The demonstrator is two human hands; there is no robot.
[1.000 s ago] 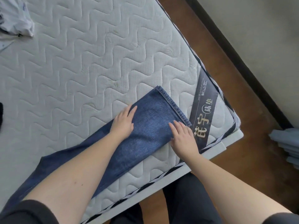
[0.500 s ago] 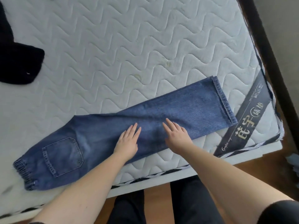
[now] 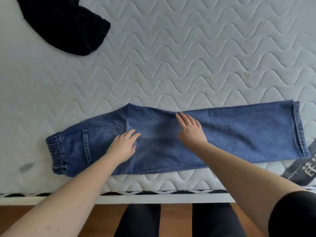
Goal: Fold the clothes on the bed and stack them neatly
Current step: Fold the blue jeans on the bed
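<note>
Bed (image 3: 171, 57): jeans (image 3: 239, 134) lie flat along its near edge, long axis left to right, waistband at your left, hems at your right. Black garment (image 3: 68, 26) sits well apart, far left. Your left hand (image 3: 123, 146) rests by the pocket, right hand (image 3: 191, 130) mid-leg; fingers straight, flat, gripping nothing. Hems lie nearer your right hand.

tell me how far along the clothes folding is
Early. Done: the jeans lie folded lengthwise, leg on leg, along the mattress edge. In hand: the left hand and right hand press flat on them. Left: folding them shorter, folding the black garment, and stacking; no stack is visible.
</note>
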